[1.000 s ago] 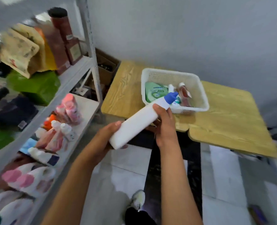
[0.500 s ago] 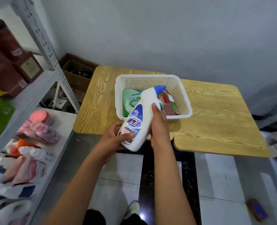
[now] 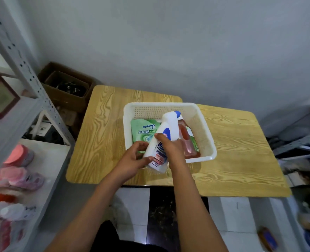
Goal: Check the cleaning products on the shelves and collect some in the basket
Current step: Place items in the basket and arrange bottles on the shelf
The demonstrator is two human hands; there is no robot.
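A white cleaner bottle with a blue cap and blue label is tilted over the front edge of the white plastic basket, cap end pointing into it. My left hand grips the bottle's lower end from the left. My right hand wraps around its middle from the right. Inside the basket lie a green refill pouch and a bottle of orange-red liquid. More bottles and pouches lie blurred on the metal shelf unit at the left.
The basket sits on a light wood-grain table against a grey wall. An open cardboard box stands on the floor between shelf and table. A second metal rack is at the right edge. Tiled floor lies below.
Both hands have carried the white bottle forward from near the shelf and over the basket's front rim, turning its label side up. The view swung right, away from the shelves.
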